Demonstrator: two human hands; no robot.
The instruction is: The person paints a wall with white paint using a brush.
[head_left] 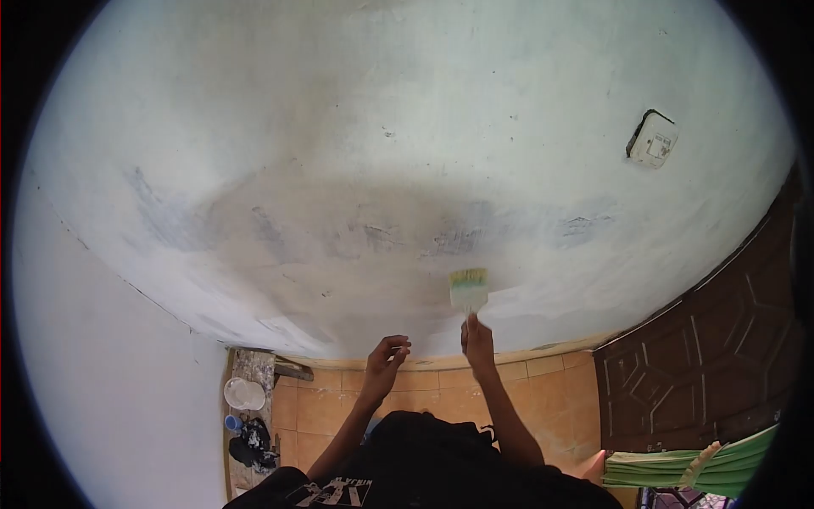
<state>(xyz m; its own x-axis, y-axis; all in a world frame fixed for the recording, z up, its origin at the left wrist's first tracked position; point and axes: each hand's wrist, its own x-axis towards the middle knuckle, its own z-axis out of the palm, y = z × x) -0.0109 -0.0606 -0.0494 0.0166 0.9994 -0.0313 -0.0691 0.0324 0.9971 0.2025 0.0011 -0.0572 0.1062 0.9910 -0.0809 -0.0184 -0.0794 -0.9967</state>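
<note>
My right hand is wrapped round the handle of a wide, flat paintbrush. The brush points upward, its yellowish-green bristles overlapping the wall in this view. Left of it, my left hand hovers before the lower wall, fingers loosely curled and apart from the thumb, with nothing visible in it. The pale wall fills most of the view, with grey, rough patches across its middle and a few small pits.
A white switch box is set in the wall at upper right. Dark carved wooden panelling and a green curtain stand at right. At lower left, a bench carries a white tub, a blue cup and dark cloth.
</note>
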